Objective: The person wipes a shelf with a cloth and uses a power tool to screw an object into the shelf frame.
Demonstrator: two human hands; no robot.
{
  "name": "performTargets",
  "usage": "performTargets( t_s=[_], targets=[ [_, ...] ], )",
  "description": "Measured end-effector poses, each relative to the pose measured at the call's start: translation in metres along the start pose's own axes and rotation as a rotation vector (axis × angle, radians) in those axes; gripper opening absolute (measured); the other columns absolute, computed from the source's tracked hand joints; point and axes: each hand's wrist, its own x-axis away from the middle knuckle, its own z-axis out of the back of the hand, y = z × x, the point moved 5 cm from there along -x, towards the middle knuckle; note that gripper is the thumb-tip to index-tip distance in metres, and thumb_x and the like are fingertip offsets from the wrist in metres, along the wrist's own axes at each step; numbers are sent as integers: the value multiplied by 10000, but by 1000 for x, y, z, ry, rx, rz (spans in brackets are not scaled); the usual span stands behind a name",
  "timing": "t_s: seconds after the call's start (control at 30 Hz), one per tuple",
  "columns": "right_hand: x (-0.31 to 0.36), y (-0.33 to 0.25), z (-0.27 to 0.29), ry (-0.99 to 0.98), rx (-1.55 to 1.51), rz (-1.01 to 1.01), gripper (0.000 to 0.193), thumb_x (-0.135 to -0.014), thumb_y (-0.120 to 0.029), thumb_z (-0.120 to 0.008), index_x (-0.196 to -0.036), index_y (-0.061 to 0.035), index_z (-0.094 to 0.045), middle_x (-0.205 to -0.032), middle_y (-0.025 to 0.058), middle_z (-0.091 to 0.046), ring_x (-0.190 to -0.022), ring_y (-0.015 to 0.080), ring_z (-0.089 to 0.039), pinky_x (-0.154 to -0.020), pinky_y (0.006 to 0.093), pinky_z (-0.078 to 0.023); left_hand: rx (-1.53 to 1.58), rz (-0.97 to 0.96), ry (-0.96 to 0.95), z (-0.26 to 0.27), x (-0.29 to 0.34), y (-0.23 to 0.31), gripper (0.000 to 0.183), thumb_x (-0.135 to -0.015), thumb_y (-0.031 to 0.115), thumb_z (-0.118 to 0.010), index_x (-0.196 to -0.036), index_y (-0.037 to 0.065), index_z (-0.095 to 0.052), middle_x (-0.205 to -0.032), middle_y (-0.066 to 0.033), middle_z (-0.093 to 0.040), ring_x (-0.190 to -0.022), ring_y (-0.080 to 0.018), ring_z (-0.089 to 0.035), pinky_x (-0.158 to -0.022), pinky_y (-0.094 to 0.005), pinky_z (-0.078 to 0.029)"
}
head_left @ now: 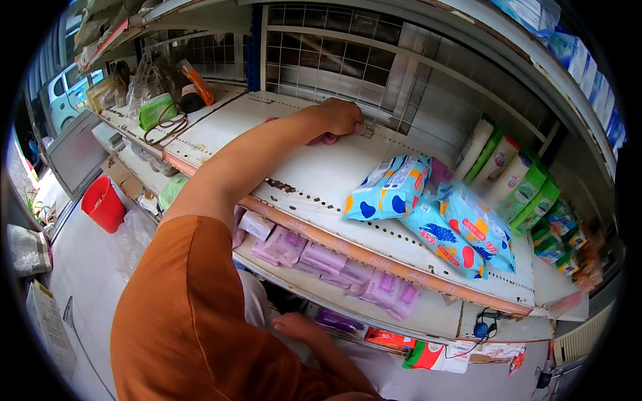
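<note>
My left arm, in an orange-brown sleeve, reaches across the white metal shelf (301,177) to its back. There my left hand (342,117) is closed on a pink cloth (328,138), pressed against the shelf surface near the wire back panel. Parts of the cloth show beside and under the wrist. Low down in front of the shelves, my right hand (297,327) hangs near the lower shelf, its fingers mostly hidden. To the right of the left hand, several blue packs of wipes (391,190) with orange and dark blue blobs lie in a pile.
Green and white long packs (498,167) lean at the shelf's right end. A green pack (157,111) and plastic bags sit at the left. Purple packs (324,257) line the shelf below. A red bin (103,204) stands on the floor. Another shelf edge (515,50) overhangs above.
</note>
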Motion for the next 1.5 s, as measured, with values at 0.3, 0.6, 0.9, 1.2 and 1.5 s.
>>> performTargets(
  t_s=[0.3, 0.6, 0.9, 1.2, 1.5],
  targets=[
    [-2, 14, 2, 27, -2, -48, 270, -866, -279, -475, -1063, -134, -589, -980, 165, -614, -944, 345, -572, -817, 428, -449, -100, -142, 39, -2, 17, -50, 124, -746, 116, -503, -805, 152, -606, -903, -119, -581, -885, -305, -580, -721, -398, -463],
    [-24, 24, -16, -36, 23, -7, 254, -867, -280, -481, -1018, -117, -605, -954, 170, -611, -916, 350, -576, -804, 435, -453, 221, -151, 10, -5, -1, -10, 238, -768, 43, -443, -846, 156, -638, -742, -121, -563, -630, -246, -614, -611, -358, -502],
    [-19, 16, -1, -50, 79, -101, 253, -875, -279, -448, -987, -98, -585, -951, 179, -598, -902, 351, -573, -789, 451, -451, 102, -434, 130, -1, 18, -69, 102, -661, -1, -452, -652, 79, -390, -591, -73, -458, -583, -231, -476, -533, -360, -397],
    [-35, 12, -2, 8, 15, -40, 260, -863, -273, -454, -1009, -112, -598, -947, 182, -604, -923, 353, -574, -800, 444, -454, 75, -228, -22, -12, -16, -27, 95, -714, 62, -466, -705, 126, -536, -931, -117, -531, -854, -297, -579, -689, -395, -458],
    [-27, 2, 1, -56, 64, -49, 258, -855, -268, -466, -1020, -123, -601, -960, 164, -609, -925, 348, -580, -797, 450, -461, -13, -152, 53, 7, 23, -50, 106, -711, 38, -482, -717, 125, -543, -925, -121, -547, -856, -304, -568, -710, -380, -450]
  ],
)
